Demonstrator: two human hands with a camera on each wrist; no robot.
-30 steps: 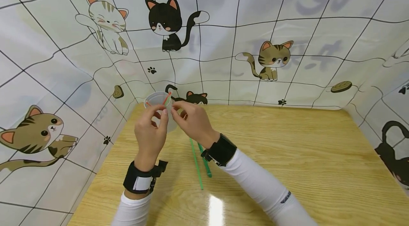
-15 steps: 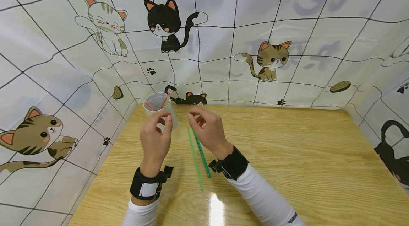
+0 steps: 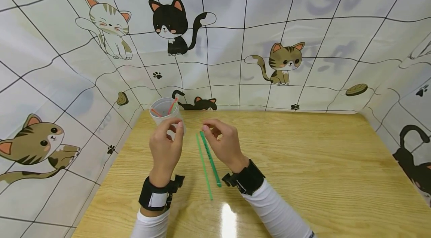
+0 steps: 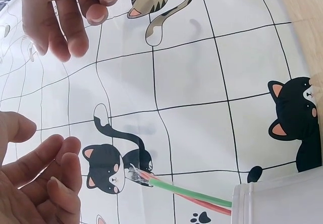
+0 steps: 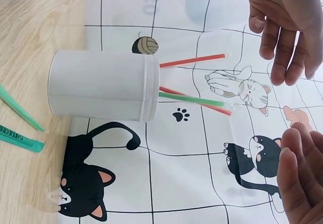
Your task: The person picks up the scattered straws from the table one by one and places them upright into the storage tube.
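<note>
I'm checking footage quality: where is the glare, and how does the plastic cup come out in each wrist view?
Head view: a bright glare patch on the wood-grain tabletop, near the bottom edge; left wrist view: the plastic cup cut off at the lower right corner; right wrist view: the cup shown whole but turned sideways.

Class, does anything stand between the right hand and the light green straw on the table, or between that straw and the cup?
In the head view, the dark green straw lies between the right hand and the light green straw. Nothing visible stands between that straw and the cup.
</note>
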